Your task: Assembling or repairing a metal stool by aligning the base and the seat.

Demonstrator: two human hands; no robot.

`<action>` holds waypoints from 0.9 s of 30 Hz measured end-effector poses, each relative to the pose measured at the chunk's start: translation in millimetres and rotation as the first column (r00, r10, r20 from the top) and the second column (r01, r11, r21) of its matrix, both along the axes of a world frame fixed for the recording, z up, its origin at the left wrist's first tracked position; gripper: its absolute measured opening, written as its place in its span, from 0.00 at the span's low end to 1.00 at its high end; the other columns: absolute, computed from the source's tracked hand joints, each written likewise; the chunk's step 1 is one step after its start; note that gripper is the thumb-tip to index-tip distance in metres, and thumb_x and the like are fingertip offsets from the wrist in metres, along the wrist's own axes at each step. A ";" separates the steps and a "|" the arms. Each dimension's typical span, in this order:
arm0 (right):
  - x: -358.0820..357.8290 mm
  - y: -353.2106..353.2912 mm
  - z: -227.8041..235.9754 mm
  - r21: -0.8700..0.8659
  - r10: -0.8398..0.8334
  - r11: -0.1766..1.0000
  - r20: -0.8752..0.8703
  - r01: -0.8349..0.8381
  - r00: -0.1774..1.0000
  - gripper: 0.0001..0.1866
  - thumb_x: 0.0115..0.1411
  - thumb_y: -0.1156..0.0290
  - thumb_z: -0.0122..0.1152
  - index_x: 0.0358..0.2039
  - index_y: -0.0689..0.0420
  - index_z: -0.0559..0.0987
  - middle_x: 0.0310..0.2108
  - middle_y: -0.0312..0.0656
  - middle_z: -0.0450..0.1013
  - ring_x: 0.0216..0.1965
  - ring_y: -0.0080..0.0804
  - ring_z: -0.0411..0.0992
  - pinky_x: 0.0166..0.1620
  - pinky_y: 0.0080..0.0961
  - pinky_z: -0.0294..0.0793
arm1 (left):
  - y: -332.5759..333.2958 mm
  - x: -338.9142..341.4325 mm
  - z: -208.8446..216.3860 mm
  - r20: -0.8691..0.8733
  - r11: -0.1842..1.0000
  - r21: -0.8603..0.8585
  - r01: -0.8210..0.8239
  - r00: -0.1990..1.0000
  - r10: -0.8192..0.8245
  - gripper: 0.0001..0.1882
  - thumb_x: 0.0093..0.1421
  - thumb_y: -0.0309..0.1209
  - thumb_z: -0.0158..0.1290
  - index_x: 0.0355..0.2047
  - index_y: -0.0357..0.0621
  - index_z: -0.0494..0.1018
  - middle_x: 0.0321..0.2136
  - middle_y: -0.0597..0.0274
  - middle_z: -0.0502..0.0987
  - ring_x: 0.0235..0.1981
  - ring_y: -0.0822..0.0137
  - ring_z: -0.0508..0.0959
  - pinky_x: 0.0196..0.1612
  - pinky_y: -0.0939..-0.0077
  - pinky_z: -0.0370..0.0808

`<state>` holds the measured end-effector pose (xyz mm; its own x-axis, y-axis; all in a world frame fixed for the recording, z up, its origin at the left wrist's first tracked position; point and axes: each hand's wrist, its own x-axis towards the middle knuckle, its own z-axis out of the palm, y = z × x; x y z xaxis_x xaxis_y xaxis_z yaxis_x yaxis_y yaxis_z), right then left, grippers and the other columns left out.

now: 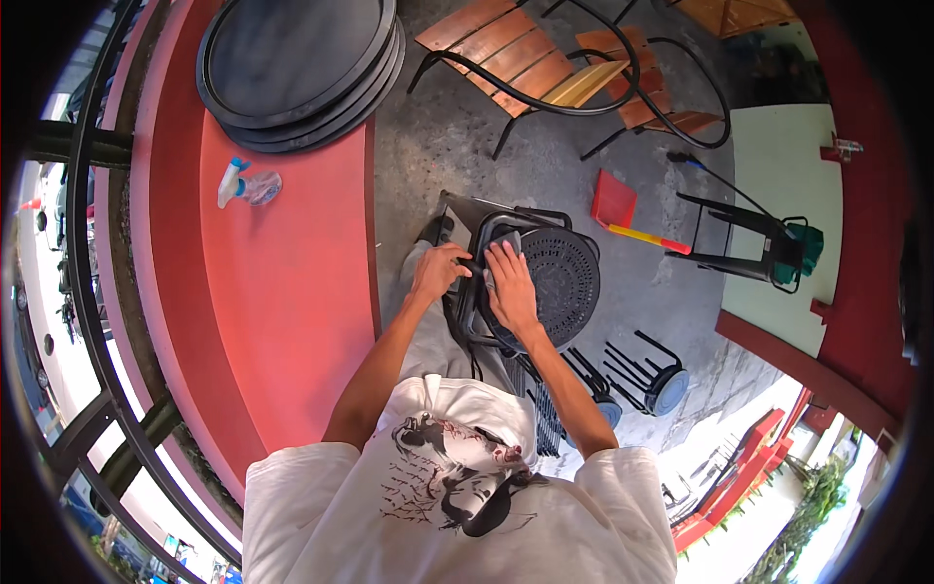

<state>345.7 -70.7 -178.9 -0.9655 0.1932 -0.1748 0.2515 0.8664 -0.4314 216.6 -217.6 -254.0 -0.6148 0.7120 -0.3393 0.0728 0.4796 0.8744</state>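
Note:
A black chair (555,282) with a round perforated seat and a tubular metal frame stands close in front of me. My right hand (512,290) lies over a grey cloth (515,239) and presses it against the chair's inner left part, fingers stretched forward. Part of the cloth is hidden beneath the palm. My left hand (441,271) is at the left edge of the chair frame, its fingers curled around the black tube. On the red ledge to my left, a clear spray bottle (261,188) with a white and blue head lies on its side.
Round black tabletops (302,58) are stacked on the red ledge (292,292). Wooden slatted chairs (496,58) stand ahead. To the right are a red dustpan (614,200) with a yellow handle and a black folded frame (744,234). Round-ended black stools (667,391) lie behind right.

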 end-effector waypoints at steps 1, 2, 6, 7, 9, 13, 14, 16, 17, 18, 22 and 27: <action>10.0 -12.0 -0.4 0.001 0.064 0.998 0.013 -0.064 0.998 0.35 0.58 0.71 0.61 0.67 0.60 0.66 0.69 0.46 0.61 0.74 0.45 0.51 0.74 0.46 0.50 | 1.4 -3.5 0.7 0.015 1.000 -0.006 0.018 1.000 -0.018 0.18 0.48 0.29 0.68 0.42 0.46 0.84 0.40 0.61 0.83 0.32 0.59 0.83 0.39 0.65 0.78; 21.6 -25.0 -10.0 0.050 0.079 0.996 -0.005 -0.078 0.997 0.31 0.61 0.67 0.58 0.66 0.60 0.68 0.68 0.45 0.62 0.74 0.44 0.51 0.74 0.45 0.49 | 4.9 -7.4 1.3 0.009 0.999 0.002 0.052 0.999 -0.052 0.18 0.48 0.29 0.68 0.42 0.46 0.84 0.40 0.61 0.83 0.32 0.59 0.83 0.39 0.65 0.78; 50.6 -52.2 6.0 0.023 0.119 0.992 0.103 -0.122 0.988 0.30 0.60 0.67 0.56 0.64 0.60 0.71 0.66 0.43 0.65 0.73 0.39 0.53 0.75 0.44 0.47 | 2.1 -15.6 0.3 -0.019 0.993 0.007 0.122 0.992 -0.122 0.18 0.49 0.30 0.69 0.41 0.44 0.84 0.40 0.60 0.83 0.31 0.59 0.83 0.38 0.67 0.78; 61.8 -58.2 6.4 0.010 0.173 0.984 0.145 -0.176 0.974 0.29 0.60 0.67 0.57 0.63 0.59 0.72 0.65 0.42 0.66 0.73 0.37 0.54 0.75 0.44 0.47 | 3.9 -18.4 4.1 -0.022 0.991 0.004 0.136 0.990 -0.136 0.18 0.49 0.31 0.70 0.41 0.44 0.84 0.40 0.60 0.83 0.30 0.59 0.82 0.38 0.67 0.78; 80.1 -69.1 6.0 0.020 0.105 0.994 0.171 -0.110 0.980 0.29 0.59 0.67 0.57 0.62 0.59 0.72 0.64 0.41 0.66 0.73 0.36 0.54 0.75 0.45 0.46 | 8.3 -25.5 12.6 -0.045 0.977 -0.020 0.211 0.976 -0.212 0.18 0.48 0.31 0.70 0.41 0.43 0.84 0.40 0.59 0.83 0.30 0.59 0.82 0.38 0.68 0.78; 110.1 -111.1 9.8 0.077 -0.197 0.979 0.175 0.186 0.965 0.26 0.58 0.67 0.58 0.58 0.57 0.75 0.62 0.38 0.69 0.72 0.33 0.55 0.75 0.46 0.46 | 15.9 -46.2 18.8 -0.068 0.917 -0.065 0.394 0.915 -0.398 0.19 0.49 0.36 0.71 0.41 0.44 0.85 0.40 0.59 0.83 0.32 0.58 0.83 0.38 0.66 0.78; 114.2 -124.0 11.3 0.110 -0.339 0.939 0.158 0.325 0.927 0.24 0.60 0.67 0.57 0.57 0.56 0.76 0.60 0.37 0.70 0.72 0.32 0.56 0.75 0.45 0.47 | 17.9 -54.1 15.4 -0.091 0.885 -0.075 0.459 0.881 -0.465 0.19 0.49 0.38 0.71 0.41 0.45 0.85 0.40 0.58 0.83 0.31 0.57 0.83 0.38 0.65 0.79; 124.9 -145.8 9.2 0.117 -0.529 0.848 0.171 0.516 0.831 0.22 0.61 0.67 0.57 0.56 0.55 0.78 0.61 0.36 0.70 0.71 0.34 0.58 0.72 0.45 0.52 | 24.6 -66.1 10.6 -0.101 0.811 -0.104 0.575 0.805 -0.584 0.17 0.51 0.39 0.69 0.41 0.47 0.85 0.39 0.58 0.84 0.33 0.56 0.84 0.39 0.64 0.79; 129.8 -156.5 4.7 0.054 -0.749 0.660 0.116 0.749 0.652 0.20 0.64 0.65 0.56 0.55 0.56 0.78 0.58 0.38 0.72 0.66 0.35 0.63 0.68 0.42 0.58 | 25.1 -71.9 8.6 -0.081 0.785 -0.146 0.602 0.784 -0.616 0.16 0.53 0.39 0.68 0.41 0.48 0.85 0.37 0.57 0.85 0.34 0.55 0.84 0.40 0.63 0.79; 131.9 -169.3 -2.3 -0.022 -0.909 0.409 0.077 0.912 0.409 0.18 0.68 0.62 0.54 0.53 0.58 0.79 0.55 0.40 0.75 0.62 0.37 0.68 0.63 0.40 0.64 | 28.1 -78.4 6.1 -0.064 0.754 -0.188 0.630 0.758 -0.649 0.15 0.54 0.39 0.67 0.40 0.48 0.85 0.36 0.56 0.85 0.35 0.55 0.85 0.40 0.63 0.80; 127.1 -185.7 -41.8 -0.636 -0.661 -0.621 0.110 0.459 -0.742 0.28 0.75 0.49 0.46 0.47 0.65 0.80 0.37 0.44 0.80 0.38 0.32 0.75 0.46 0.29 0.73 | 44.4 -93.5 5.5 -0.096 0.626 -0.147 0.765 0.619 -0.779 0.15 0.56 0.40 0.65 0.41 0.47 0.85 0.33 0.52 0.85 0.36 0.53 0.85 0.40 0.62 0.80; 67.0 -171.8 -73.2 -0.634 -0.446 -0.741 0.220 0.221 -0.867 0.26 0.74 0.52 0.51 0.49 0.65 0.81 0.41 0.43 0.80 0.40 0.30 0.76 0.46 0.29 0.73 | 85.5 -88.5 21.6 -0.167 0.259 -0.291 0.921 0.218 -0.962 0.15 0.56 0.41 0.66 0.37 0.43 0.85 0.30 0.48 0.84 0.34 0.50 0.85 0.39 0.60 0.80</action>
